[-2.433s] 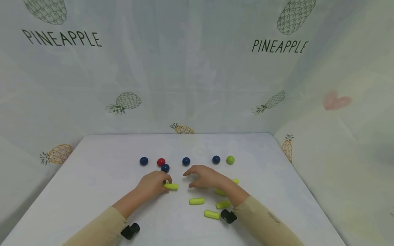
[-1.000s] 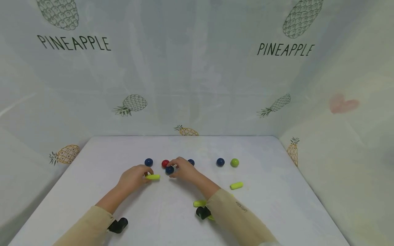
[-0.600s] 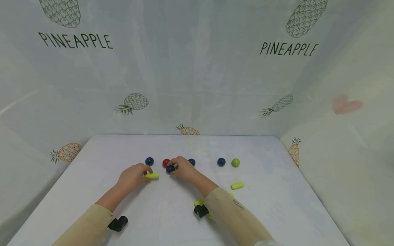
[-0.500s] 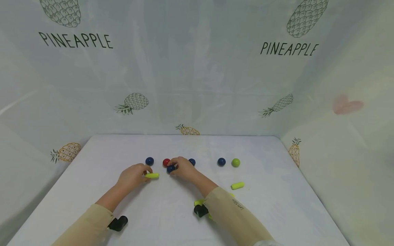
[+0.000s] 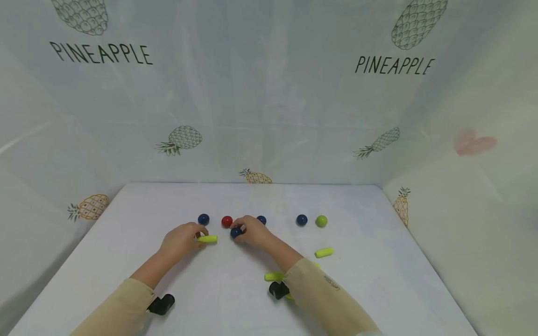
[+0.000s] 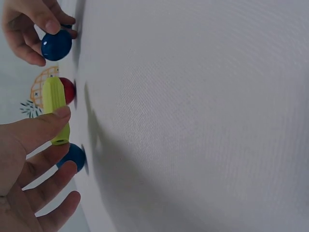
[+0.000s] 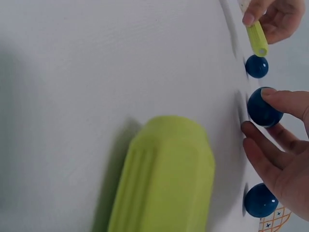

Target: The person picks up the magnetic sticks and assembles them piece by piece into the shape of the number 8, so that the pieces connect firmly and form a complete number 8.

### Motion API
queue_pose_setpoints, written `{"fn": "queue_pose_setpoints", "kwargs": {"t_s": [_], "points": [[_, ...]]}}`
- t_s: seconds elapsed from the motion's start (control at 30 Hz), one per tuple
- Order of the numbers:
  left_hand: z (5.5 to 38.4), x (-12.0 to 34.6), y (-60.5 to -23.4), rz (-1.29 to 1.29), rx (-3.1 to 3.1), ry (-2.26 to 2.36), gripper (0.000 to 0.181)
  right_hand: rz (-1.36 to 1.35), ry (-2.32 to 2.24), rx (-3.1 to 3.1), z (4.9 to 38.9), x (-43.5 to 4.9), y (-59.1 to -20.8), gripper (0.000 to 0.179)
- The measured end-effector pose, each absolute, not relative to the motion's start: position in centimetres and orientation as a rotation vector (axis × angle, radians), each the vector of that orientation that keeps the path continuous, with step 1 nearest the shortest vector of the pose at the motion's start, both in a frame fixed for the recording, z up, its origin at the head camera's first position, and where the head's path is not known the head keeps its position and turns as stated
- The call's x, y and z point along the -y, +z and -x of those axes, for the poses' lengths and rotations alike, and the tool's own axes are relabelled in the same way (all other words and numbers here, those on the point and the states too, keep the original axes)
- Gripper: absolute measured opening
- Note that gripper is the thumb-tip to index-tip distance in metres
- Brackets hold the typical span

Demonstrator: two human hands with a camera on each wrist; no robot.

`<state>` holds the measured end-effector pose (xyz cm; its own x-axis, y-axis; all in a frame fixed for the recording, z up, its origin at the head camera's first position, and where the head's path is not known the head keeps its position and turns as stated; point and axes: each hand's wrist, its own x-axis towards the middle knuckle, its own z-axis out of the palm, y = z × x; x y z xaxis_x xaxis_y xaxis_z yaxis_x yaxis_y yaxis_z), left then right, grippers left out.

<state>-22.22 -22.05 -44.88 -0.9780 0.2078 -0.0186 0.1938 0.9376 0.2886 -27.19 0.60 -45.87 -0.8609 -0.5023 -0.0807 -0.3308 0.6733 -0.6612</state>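
Observation:
My left hand pinches a yellow-green ribbed stick between thumb and fingers, held above the white table. In the left wrist view the stick overlaps a red ball behind it. Glossy and dark blue, a ball is in the grip of my right hand; the right wrist view shows the thumb on one side of this ball. The red ball lies just behind and left of it. Another blue ball is partly covered by the right hand.
Along the back of the table lie a blue ball at left, and a blue ball and green ball at right. Yellow-green sticks, one at right and one nearer, lie about the right sleeve, which hides others.
The left hand has moved left and farther back with its stick. From empty, the right hand has gone left and taken hold of the blue ball, which has shifted slightly right, away from the red one.

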Motion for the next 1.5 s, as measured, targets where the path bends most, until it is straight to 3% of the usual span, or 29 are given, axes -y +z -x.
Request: {"fn": "queue_pose_setpoints", "kwargs": {"t_s": [0.47, 0.8, 1.13, 1.5], "points": [[22.2, 20.6, -44.9, -0.345, -3.046, 0.44, 0.026, 0.728, -0.978, -2.556, 26.1, -2.0, -45.4, 0.034], [22.5, 19.7, -45.0, -0.365, -3.032, 0.434, 0.026, 0.668, -1.047, -2.511, 26.3, -2.0, -45.7, 0.016], [23.0, 19.0, -45.5, -0.387, -3.037, 0.423, 0.026, 0.706, -1.051, -2.509, 26.0, -2.3, -45.6, 0.029], [23.1, 18.0, -45.6, -0.448, -3.038, 0.417, 0.026, 0.732, -1.047, -2.495, 26.2, -2.3, -45.8, 0.031]]}}
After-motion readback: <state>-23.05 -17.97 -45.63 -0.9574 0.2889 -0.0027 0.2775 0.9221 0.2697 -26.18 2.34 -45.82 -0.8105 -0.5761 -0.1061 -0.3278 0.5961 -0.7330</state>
